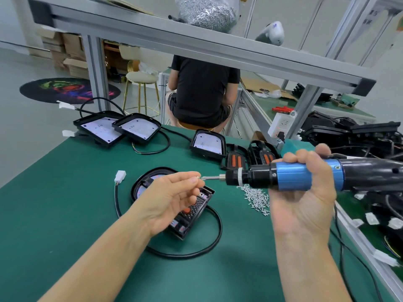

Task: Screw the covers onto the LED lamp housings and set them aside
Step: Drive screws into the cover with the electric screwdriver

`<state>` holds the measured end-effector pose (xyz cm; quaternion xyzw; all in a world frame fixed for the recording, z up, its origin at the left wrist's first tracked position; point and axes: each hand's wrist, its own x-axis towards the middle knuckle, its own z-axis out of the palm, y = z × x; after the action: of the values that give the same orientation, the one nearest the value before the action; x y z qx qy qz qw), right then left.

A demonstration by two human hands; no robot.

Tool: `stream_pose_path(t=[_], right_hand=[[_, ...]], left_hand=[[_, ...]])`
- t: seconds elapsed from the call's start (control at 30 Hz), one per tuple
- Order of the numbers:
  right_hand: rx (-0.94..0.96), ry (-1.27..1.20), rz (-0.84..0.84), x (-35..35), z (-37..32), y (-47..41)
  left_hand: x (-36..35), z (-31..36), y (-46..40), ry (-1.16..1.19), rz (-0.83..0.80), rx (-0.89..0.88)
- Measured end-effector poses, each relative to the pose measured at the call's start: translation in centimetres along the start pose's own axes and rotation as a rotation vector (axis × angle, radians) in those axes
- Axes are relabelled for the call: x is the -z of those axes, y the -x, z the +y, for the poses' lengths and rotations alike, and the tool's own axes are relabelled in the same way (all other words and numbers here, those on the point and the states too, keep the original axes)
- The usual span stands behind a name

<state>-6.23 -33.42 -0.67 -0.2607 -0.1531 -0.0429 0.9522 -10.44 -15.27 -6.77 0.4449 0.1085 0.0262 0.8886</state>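
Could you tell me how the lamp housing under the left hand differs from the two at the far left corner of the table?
The near housing lies cover side up, showing black ribs and orange pads; the far housings lie face up, showing white LED panels. The near one sits alone under the left hand; the far pair overlap. All have black cables.

Small electronics assembly workshop; green-matted workbench [65, 192] under an aluminium-profile frame [196, 46]; LED lamp housings [137, 127] with trailing cables laid out in a row; loose pile of screws [257, 198]; bagged screws [207, 12] on the upper shelf; power strip [281, 125]; stacked cardboard boxes [65, 53]; a second worker [202, 90] seated at the next bench.
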Motion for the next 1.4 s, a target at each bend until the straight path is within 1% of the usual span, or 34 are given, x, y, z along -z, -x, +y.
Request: stream_pose_path(t=[0.1, 0.37, 0.63, 0.77, 0.87, 0.97, 1.07, 1.23, 1.33, 1.4], right_hand=[[-0.019, 0.019, -0.036, -0.4, 0.6, 0.2], [-0.023, 0.057, -0.04, -0.9, 1.4, 0.3], [-0.028, 0.076, -0.043, -0.8, 2.2, 0.1], [-0.018, 0.104, -0.052, -0.8, 2.8, -0.4], [-0.022, 0.12, -0.016, -0.4, 3.2, -1.0], [-0.028, 0.139, 0.024, 0.2, 3.5, -1.4], [-0.027, 0.182, 0.034, 0.7, 3.9, -1.6], [-0.007, 0.172, 0.055, 1.4, 3.6, -2.2], [0.012, 0.237, 0.033, 1.8, 3.4, -2.5], [0.019, 0.317, 0.012, 1.8, 3.7, -2.6]], left_hand=[[0.5, 0.0, 0.2, 0.011, -0.002, -0.009], [1.5, -0.1, 0.2, -0.035, -0.023, -0.03], [2.0, -0.2, -0.2, -0.124, 0.031, -0.1], [2.2, 0.3, -1.0, -0.294, 0.066, -0.184], [2.2, 0.9, -1.5, -0.436, 0.047, -0.206], [2.5, 0.7, -1.9, -0.455, 0.037, -0.205], [2.6, -0.4, -2.4, -0.556, 0.059, -0.249], [3.3, -0.5, -3.0, -0.586, 0.126, -0.286], [3.2, -0.5, -3.1, -0.744, 0.096, -0.306], [2.7, -0.8, -3.1, -1.019, 0.086, -0.363]])
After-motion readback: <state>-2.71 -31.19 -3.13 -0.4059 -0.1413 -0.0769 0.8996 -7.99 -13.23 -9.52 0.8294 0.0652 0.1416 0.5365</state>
